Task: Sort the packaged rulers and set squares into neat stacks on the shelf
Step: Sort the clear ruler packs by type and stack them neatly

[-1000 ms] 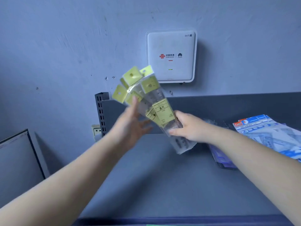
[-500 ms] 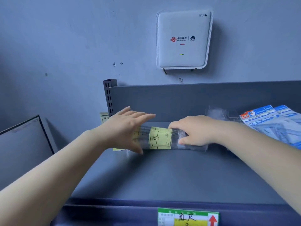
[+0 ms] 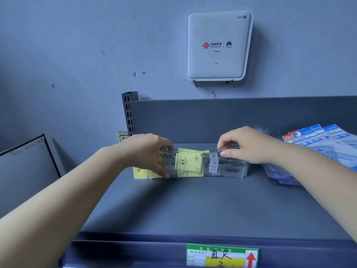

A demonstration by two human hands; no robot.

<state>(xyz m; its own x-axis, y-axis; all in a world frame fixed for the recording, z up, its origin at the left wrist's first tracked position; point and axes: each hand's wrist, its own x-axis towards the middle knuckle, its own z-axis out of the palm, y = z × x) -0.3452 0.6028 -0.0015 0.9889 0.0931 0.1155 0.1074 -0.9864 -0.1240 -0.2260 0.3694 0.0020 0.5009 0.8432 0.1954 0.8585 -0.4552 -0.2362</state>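
Note:
A bundle of clear packaged rulers (image 3: 190, 163) with yellow labels lies lengthwise on the grey shelf (image 3: 193, 206), close to the back panel. My left hand (image 3: 146, 151) grips the bundle's left end, thumb in front and fingers over the top. My right hand (image 3: 247, 145) pinches the right end of the top ruler, which is lifted slightly. Yellow header cards stick out to the left under my left hand. Packaged set squares (image 3: 316, 138) in blue and white bags lie in a loose pile at the shelf's right.
A white router box (image 3: 218, 45) hangs on the wall above the shelf's back panel (image 3: 231, 118). A slotted upright post (image 3: 128, 115) marks the shelf's left end. A price label (image 3: 222, 256) sits on the front edge. A framed board (image 3: 25, 165) leans at the left.
The ruler bundle came down from the air onto the shelf. My hands went from flat on the bundle to gripping its two ends, and the right end of the top ruler is raised.

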